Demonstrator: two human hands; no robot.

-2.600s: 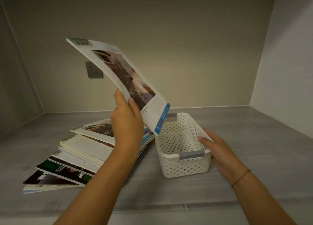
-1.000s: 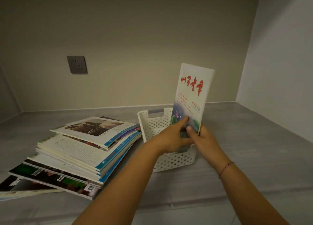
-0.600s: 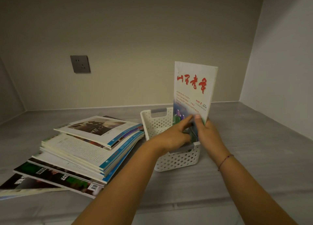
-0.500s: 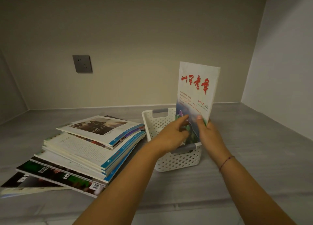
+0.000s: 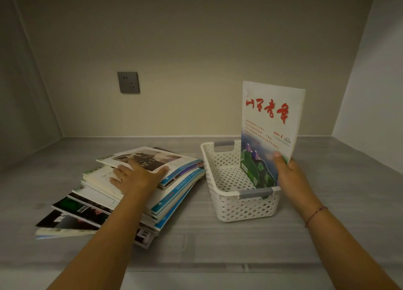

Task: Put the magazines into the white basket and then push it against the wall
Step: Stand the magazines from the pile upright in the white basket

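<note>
A white perforated basket point(image 5: 220, 174) with grey handles stands on the grey shelf, right of centre. One magazine point(image 5: 270, 119) with a white cover and red lettering stands upright inside it, along its right side. My right hand point(image 5: 290, 176) grips that magazine's lower right edge, thumb on the cover. To the left lies a slanted stack of magazines point(image 5: 174, 193). My left hand point(image 5: 137, 176) rests flat on the top magazine point(image 5: 152, 156) of the stack, fingers spread, thumb at its right edge.
The back wall point(image 5: 196, 49) with a grey socket point(image 5: 128, 82) lies a short way behind the basket. A side wall point(image 5: 375, 82) rises on the right. Bare shelf surface point(image 5: 338, 169) stretches right of the basket and in front of it.
My left hand has let go of the upright magazine and moved left onto the stack. My right hand alone now holds the magazine in the basket.
</note>
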